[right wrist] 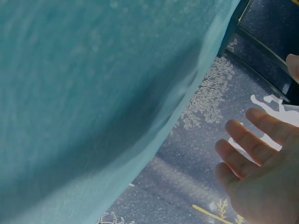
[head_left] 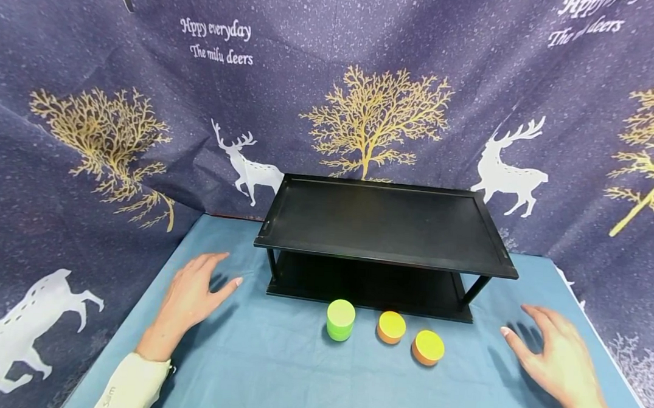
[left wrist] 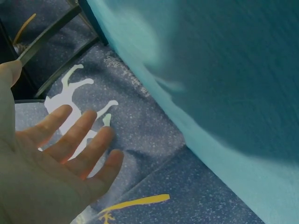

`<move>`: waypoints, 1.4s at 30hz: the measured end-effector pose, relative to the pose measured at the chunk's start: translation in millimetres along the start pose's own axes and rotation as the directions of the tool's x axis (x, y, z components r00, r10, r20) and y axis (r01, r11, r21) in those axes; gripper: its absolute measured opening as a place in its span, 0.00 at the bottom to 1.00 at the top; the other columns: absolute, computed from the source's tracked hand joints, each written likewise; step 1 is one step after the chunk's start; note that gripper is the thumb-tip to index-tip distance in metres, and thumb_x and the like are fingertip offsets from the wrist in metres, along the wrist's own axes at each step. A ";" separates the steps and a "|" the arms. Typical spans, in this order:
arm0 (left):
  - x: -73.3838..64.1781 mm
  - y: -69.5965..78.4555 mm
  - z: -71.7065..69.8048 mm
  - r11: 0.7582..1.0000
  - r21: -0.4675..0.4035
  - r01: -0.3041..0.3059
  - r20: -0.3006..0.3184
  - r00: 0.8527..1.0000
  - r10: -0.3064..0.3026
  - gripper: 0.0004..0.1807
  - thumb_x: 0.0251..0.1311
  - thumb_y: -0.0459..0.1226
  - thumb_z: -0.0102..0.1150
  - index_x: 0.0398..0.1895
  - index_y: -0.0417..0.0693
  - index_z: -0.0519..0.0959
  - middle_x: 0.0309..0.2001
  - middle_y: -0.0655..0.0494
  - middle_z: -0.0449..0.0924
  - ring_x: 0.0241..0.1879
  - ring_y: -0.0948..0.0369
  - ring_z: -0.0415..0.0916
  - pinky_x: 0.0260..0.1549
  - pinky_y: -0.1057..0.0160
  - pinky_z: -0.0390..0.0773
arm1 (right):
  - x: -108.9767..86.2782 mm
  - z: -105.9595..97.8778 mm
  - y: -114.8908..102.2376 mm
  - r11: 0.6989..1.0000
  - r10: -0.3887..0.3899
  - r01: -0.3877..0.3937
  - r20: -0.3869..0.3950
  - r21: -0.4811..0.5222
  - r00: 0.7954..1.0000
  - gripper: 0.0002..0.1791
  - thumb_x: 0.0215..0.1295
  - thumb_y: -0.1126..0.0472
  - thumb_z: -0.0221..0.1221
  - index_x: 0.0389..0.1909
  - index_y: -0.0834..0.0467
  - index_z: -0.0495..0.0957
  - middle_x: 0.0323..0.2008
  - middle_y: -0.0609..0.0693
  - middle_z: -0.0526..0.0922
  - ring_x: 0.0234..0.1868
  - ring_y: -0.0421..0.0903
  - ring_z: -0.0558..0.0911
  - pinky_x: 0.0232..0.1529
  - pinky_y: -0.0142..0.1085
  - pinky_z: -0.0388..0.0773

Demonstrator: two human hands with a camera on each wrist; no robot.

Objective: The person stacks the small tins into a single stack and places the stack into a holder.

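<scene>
In the head view my left hand (head_left: 191, 292) hovers over the left side of the table, fingers relaxed and holding nothing. My right hand (head_left: 558, 357) is held over the right side, thumb spread from the fingers, also holding nothing. Between them, in front of a black two-tier rack (head_left: 381, 224), are a green round piece (head_left: 341, 320), taller than the others and seemingly stacked, and two low round pieces with yellow tops and orange sides, one nearer the middle (head_left: 391, 327) and another (head_left: 428, 347) to its right. Both wrist views show loosely spread fingers.
Blue cloth (head_left: 276, 372) covers the table. The rack's lower shelf (head_left: 356, 281) sits under its top board, behind the round pieces. A dark blue curtain (head_left: 287, 105) with deer and golden trees hangs behind and at the sides.
</scene>
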State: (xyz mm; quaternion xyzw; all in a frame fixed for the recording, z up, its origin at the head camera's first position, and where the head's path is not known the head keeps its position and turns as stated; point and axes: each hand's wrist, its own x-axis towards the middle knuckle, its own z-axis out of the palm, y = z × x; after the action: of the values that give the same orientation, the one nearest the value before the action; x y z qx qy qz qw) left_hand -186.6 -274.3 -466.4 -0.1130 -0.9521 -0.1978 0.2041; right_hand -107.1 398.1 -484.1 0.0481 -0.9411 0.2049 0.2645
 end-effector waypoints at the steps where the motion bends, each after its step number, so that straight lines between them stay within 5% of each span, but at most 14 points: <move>1: -0.3 0.9 -0.1 1.000 -0.002 0.003 0.005 1.000 -0.003 0.37 0.67 0.59 0.68 0.69 0.44 0.78 0.64 0.41 0.80 0.63 0.37 0.75 0.57 0.28 0.71 | -0.4 0.1 -0.8 1.000 -0.001 0.001 0.000 0.003 1.000 0.33 0.59 0.52 0.75 0.61 0.66 0.79 0.57 0.70 0.79 0.57 0.74 0.73 0.59 0.65 0.64; 42: -9.0 40.4 6.6 0.996 -0.082 -0.043 0.065 0.997 0.048 0.36 0.65 0.61 0.68 0.68 0.49 0.80 0.62 0.48 0.82 0.63 0.45 0.77 0.60 0.35 0.73 | -3.1 0.3 -32.4 0.999 -0.031 0.030 0.021 0.028 0.999 0.35 0.59 0.52 0.76 0.64 0.63 0.78 0.60 0.67 0.79 0.61 0.70 0.75 0.66 0.62 0.63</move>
State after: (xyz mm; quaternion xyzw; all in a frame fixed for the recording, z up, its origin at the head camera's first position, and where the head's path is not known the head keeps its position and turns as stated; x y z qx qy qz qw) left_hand -168.9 -236.5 -462.5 -0.1495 -0.9468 -0.2274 0.1721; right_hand -98.2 368.4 -474.2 0.0681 -0.9402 0.2132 0.2568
